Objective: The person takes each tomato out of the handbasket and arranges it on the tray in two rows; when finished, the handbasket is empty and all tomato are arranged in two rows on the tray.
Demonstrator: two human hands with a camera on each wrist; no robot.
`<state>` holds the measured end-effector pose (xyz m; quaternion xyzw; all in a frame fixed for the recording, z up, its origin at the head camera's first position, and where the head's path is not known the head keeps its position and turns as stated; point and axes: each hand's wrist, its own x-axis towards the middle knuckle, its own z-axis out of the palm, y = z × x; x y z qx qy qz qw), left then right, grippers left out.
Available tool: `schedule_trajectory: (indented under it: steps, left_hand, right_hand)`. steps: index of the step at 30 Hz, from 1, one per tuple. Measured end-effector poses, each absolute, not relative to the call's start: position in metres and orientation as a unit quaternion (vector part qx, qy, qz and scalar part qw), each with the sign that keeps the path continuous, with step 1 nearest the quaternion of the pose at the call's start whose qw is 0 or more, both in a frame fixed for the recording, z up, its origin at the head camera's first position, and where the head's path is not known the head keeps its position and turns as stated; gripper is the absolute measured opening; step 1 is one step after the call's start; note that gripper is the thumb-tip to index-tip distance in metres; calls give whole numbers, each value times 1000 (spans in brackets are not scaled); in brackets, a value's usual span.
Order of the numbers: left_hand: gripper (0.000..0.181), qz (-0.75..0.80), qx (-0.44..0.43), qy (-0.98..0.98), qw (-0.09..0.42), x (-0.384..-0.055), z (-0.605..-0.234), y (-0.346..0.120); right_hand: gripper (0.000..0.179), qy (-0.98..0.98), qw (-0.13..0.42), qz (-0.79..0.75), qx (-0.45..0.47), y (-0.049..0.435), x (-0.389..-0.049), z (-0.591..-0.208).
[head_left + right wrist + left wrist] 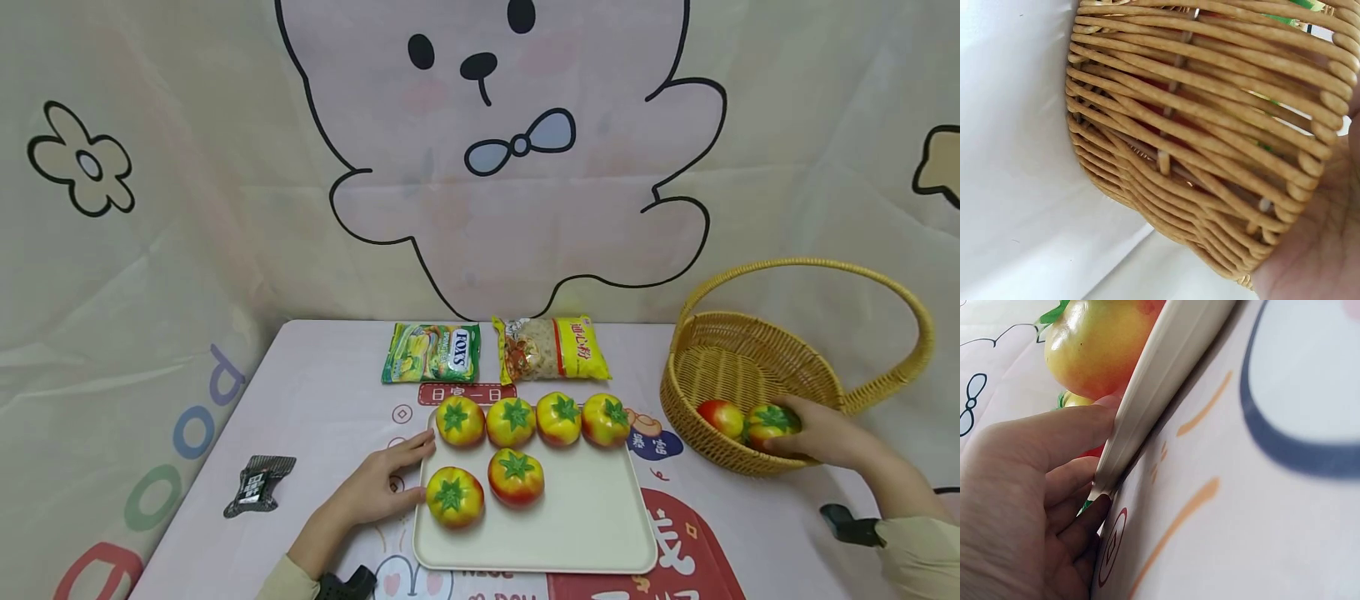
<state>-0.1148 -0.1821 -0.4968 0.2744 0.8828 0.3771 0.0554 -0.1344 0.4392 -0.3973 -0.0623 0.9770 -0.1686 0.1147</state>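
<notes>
In the head view my right hand [825,433] reaches over the near rim of a wicker basket [742,329] and grips a yellow-red tomato [771,423] with a green leafy top. Beside that one lies another tomato [722,417]. The right wrist view mostly shows the basket's woven side [1197,119], which hides the fingers. My left hand [375,487] touches the left edge of a cream tray [577,533]. In the left wrist view the thumb lies at the tray's rim [1147,381], with the fingers along its side. Several tomatoes [516,477] sit on the tray, four-lobed or star-shaped leaves upward.
Behind the tray lie a green FOX'S candy bag [432,353] and a yellow pasta bag [553,348]. A small black packet [259,485] is at the left of the table. The basket's tall handle [810,263] arches above it. A patterned cloth backdrop hangs behind.
</notes>
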Motion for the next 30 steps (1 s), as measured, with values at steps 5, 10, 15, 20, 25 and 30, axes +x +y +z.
schedule_trajectory:
  steps: [5,10,15,20,25,30]
  left_hand:
    - [63,376,278,883,50,-115,-498,-182]
    - [63,373,279,883,46,-116,-499,-182]
    - [63,375,279,883,48,-116,-499,-182]
    - [62,375,278,883,49,-115,-499,-182]
    - [62,374,275,884,53,-115,-498,-182]
    - [62,372,276,884,51,-115,-499,-183]
  right_hand:
    - [75,978,104,-170,-60,441,-134,-399]
    - [75,981,78,-170,-59,443,-132,-399]
    - [76,980,36,-184,-61,442,-128,-394]
    - [77,974,-8,-215,-69,435,-124,-390]
    - [78,968,-33,-242,-62,420,-115,-382]
    - [79,965,-37,-256,-49,400,-108,-372]
